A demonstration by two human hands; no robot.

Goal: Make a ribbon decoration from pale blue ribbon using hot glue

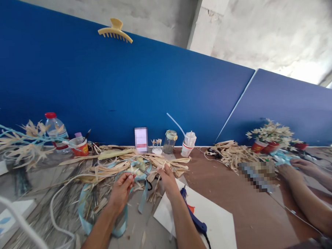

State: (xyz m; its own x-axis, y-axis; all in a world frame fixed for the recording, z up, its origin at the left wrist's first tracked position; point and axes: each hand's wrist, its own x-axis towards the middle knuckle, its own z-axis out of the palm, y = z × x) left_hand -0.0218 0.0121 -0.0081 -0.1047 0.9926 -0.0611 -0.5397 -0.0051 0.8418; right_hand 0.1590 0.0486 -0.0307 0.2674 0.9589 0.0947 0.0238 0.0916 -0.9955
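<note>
Thumb and fingertips of my left hand (122,188) are pinched together around a small pale piece, too small to make out. To its right, my right hand (167,178) is closed on a thin strip of dried husk. Dried corn husks (115,165) lie in a heap just beyond both hands. A light blue ribbon (122,225) loops on the table beneath and beside my left forearm. Under my right forearm is a white board (214,225), with a dark blue glue gun (196,220) on it.
A bottle (56,131), a red paper cup (80,147), a phone (141,140), a glass jar (170,142) and a cup with a straw (187,145) line the blue partition (153,84). At right are another person's hands (290,172) and a second husk pile (233,154).
</note>
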